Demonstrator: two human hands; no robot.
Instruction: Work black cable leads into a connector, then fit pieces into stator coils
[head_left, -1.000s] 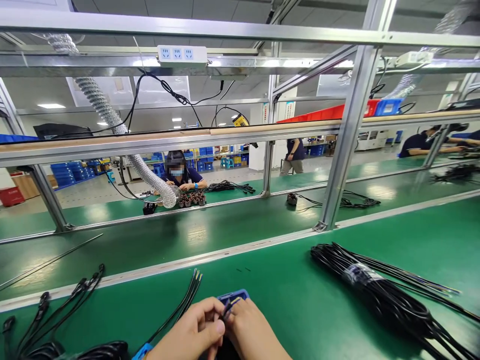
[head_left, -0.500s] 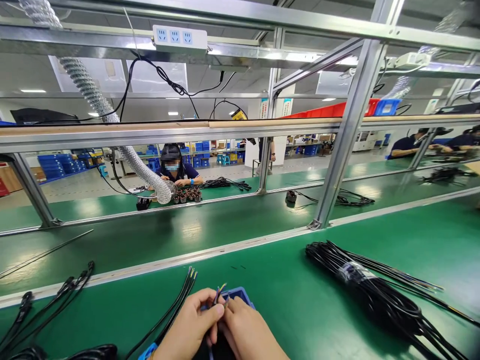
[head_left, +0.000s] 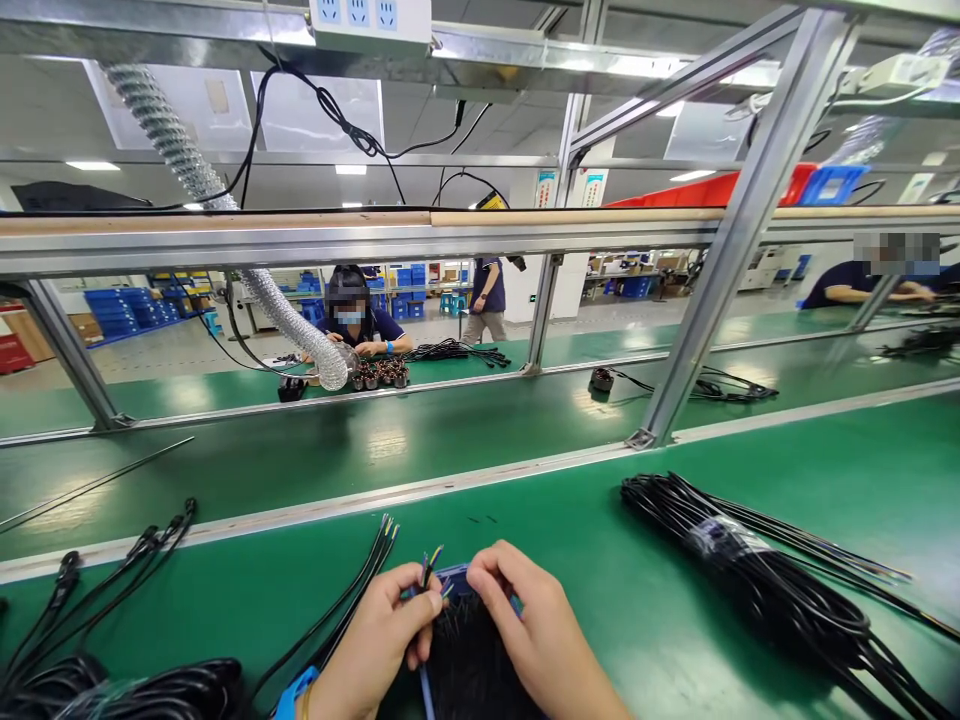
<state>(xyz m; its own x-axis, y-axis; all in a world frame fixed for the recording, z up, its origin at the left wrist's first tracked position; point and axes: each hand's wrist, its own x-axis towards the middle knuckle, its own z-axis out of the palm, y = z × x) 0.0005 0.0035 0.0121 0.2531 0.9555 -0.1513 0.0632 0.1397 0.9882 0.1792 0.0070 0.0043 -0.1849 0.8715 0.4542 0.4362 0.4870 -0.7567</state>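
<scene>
My left hand (head_left: pixel 397 620) is closed around the ends of black cables, whose stripped coloured wires (head_left: pixel 431 568) stick up past thumb and forefinger. To its right, my right hand (head_left: pixel 525 610) is held over a blue bin (head_left: pixel 427 692), thumb and forefinger pressed together. Anything in that pinch is too small or hidden to make out. Many thin black pieces (head_left: pixel 476 660) fill the bin between the hands. Beside my left wrist, more black cables (head_left: pixel 352 590) lie with their coloured wire ends pointing away from me.
A tied bundle of black cables (head_left: pixel 750 570) lies on the green bench at right. Coiled cables (head_left: pixel 180 690) and cables with connectors (head_left: pixel 142 550) are at left. A metal frame post (head_left: pixel 727 260) rises beyond. Across the bench, a person (head_left: pixel 367 325) works near a silver duct hose (head_left: pixel 285 320).
My right hand has moved right, away from my left hand, uncovering the bin's black contents. My left hand keeps the cable ends. The view has tilted slightly down.
</scene>
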